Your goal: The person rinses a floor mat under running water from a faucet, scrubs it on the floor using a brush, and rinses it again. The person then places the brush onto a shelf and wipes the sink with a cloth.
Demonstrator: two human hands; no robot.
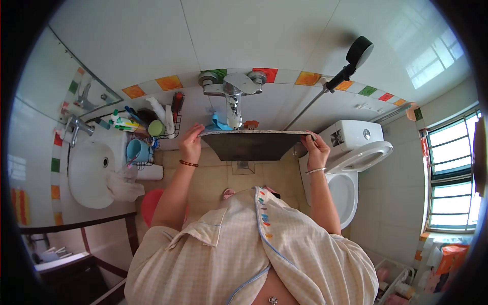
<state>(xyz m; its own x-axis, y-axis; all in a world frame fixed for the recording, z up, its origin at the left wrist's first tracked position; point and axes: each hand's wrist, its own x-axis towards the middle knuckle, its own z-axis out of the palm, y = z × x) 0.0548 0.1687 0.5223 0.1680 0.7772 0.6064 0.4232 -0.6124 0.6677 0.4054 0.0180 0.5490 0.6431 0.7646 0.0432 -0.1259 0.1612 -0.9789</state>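
Note:
A dark flat mat (251, 147) with a pale speckled edge stretches between my two hands, just below the chrome wall tap (235, 96). My left hand (191, 146), with a beaded bracelet at the wrist, grips its left end between thumb and fingers. At the opposite end my right hand (317, 151) pinches the corner, a pale bangle on that wrist. Behind the mat's far edge a blue cloth (217, 123) hangs near the tap spout, and a small orange-brown item (251, 124) shows beside it.
On the left is a washbasin (91, 175) beside wire racks with bottles, brushes and a blue cup (138, 151). A pink basin (152, 203) sits on the floor. To the right stands a toilet (343, 198) with its seat raised. A shower head (360, 52) is mounted above.

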